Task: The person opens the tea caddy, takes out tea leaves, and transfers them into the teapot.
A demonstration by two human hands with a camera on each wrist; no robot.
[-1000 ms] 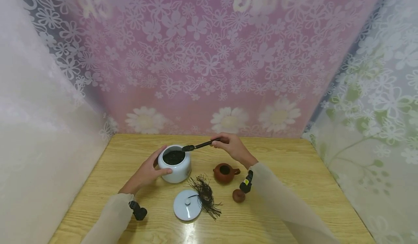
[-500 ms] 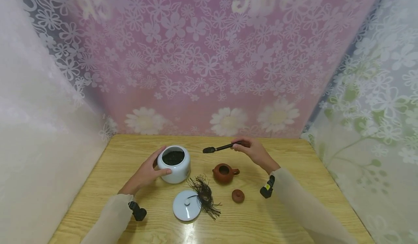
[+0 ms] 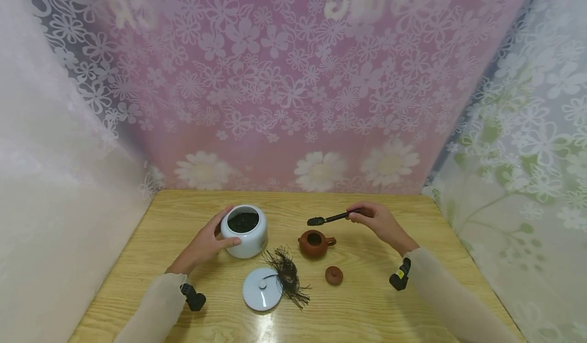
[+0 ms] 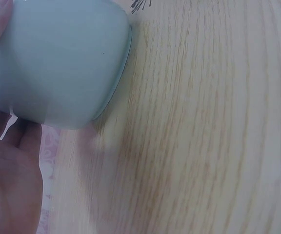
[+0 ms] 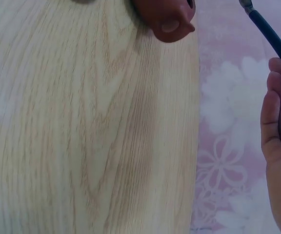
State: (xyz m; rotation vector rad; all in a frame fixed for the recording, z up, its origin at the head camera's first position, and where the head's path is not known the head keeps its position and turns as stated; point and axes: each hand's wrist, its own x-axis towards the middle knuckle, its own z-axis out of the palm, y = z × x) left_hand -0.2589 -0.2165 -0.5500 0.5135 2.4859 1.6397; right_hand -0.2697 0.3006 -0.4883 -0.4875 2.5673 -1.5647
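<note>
Nearest lie one round white lid point(image 3: 255, 297), one dark wispy bundle point(image 3: 289, 276) touching it, and one reddish-brown clay lid point(image 3: 334, 275). Beyond stand one reddish-brown clay teapot point(image 3: 312, 251) and one rounded white jar point(image 3: 248, 244) of dark flakes point(image 3: 243, 222), the left hand point(image 3: 206, 241) clasping it between fingers and thumb. The right hand point(image 3: 380, 224) pinches one loaded black scoop point(image 3: 336, 217) near the teapot's mouth; a jolt or tilt could spill flakes onto the wooden table point(image 3: 376, 307).

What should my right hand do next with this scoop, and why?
Probably ease the scoop over the open teapot: it looks loaded with dark leaves, your right hand holds it near the teapot, and the small brown lid lies aside.
</note>
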